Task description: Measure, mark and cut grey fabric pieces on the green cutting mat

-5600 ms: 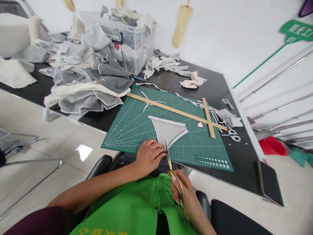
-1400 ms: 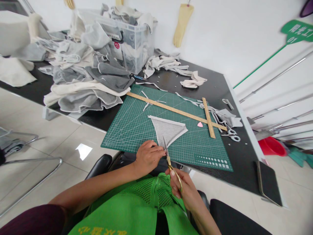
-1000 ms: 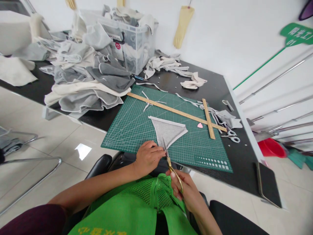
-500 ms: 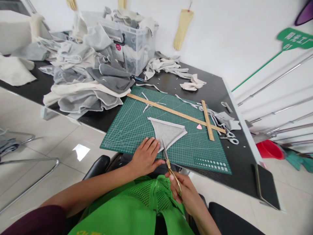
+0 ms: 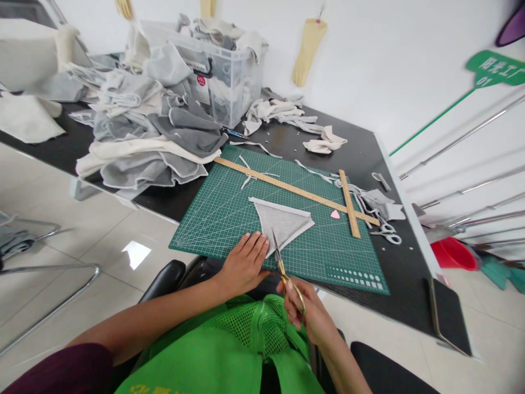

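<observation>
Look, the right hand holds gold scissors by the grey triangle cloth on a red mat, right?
Nearly. The head view shows the mat is green, not red. The right hand does hold gold scissors by the grey triangle cloth lying on it.

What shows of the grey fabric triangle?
The grey fabric triangle lies flat on the green cutting mat, point toward the person, a paler band along its far and right edges. It looks like soft knit. The left hand rests at its near left edge; gold scissors, held by the right hand, reach over its near point.
</observation>
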The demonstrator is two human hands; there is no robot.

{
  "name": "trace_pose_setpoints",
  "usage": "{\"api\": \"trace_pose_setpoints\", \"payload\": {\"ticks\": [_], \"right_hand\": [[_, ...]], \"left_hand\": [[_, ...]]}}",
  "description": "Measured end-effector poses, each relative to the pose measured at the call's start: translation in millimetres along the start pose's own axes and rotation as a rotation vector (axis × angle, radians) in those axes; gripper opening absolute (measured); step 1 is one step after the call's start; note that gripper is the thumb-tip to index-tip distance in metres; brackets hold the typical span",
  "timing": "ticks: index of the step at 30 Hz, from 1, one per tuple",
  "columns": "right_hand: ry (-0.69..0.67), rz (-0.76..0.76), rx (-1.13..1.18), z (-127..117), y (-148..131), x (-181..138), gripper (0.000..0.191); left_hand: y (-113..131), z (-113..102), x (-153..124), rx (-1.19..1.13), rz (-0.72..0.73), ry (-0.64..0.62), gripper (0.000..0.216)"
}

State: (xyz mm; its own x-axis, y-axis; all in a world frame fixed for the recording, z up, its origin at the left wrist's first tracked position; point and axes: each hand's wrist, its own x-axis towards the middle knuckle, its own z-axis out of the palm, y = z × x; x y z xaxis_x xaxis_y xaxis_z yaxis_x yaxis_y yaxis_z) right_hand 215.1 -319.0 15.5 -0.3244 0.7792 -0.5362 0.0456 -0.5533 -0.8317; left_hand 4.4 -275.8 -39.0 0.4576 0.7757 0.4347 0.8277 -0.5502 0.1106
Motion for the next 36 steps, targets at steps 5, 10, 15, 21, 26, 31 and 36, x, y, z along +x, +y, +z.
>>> {"api": "trace_pose_setpoints", "payload": {"ticks": [5, 10, 15, 21, 26, 31, 36], "right_hand": [[0.008, -0.008, -0.015, 2.5, -3.8, 8.8, 0.054], [-0.015, -0.027, -0.038, 2.7, -8.9, 11.5, 0.055], [-0.015, -0.020, -0.050, 0.6, -10.5, 12.6, 0.053], [-0.019, -0.030, -0.044, -1.9, -11.2, 12.2, 0.051], [-0.003, -0.021, -0.030, -2.1, -11.2, 11.5, 0.050], [-0.003, -0.029, -0.036, -2.7, -9.1, 10.1, 0.052], [-0.019, -0.034, -0.035, -4.6, -7.8, 8.8, 0.051]], "left_hand": [[-0.7, 0.5, -0.6, -0.003, 0.008, 0.004, 0.071], [-0.9, 0.8, -0.3, -0.004, 0.006, 0.018, 0.069], [-0.4, 0.6, 0.2, 0.003, -0.002, 0.006, 0.067], [0.0, 0.5, 0.9, 0.027, -0.002, 0.007, 0.068], [-0.1, 0.6, 1.0, 0.036, 0.001, 0.019, 0.067], [0.2, -0.6, 0.7, 0.038, -0.006, -0.020, 0.069], [0.0, -0.7, -0.1, 0.038, -0.010, -0.034, 0.070]]}}
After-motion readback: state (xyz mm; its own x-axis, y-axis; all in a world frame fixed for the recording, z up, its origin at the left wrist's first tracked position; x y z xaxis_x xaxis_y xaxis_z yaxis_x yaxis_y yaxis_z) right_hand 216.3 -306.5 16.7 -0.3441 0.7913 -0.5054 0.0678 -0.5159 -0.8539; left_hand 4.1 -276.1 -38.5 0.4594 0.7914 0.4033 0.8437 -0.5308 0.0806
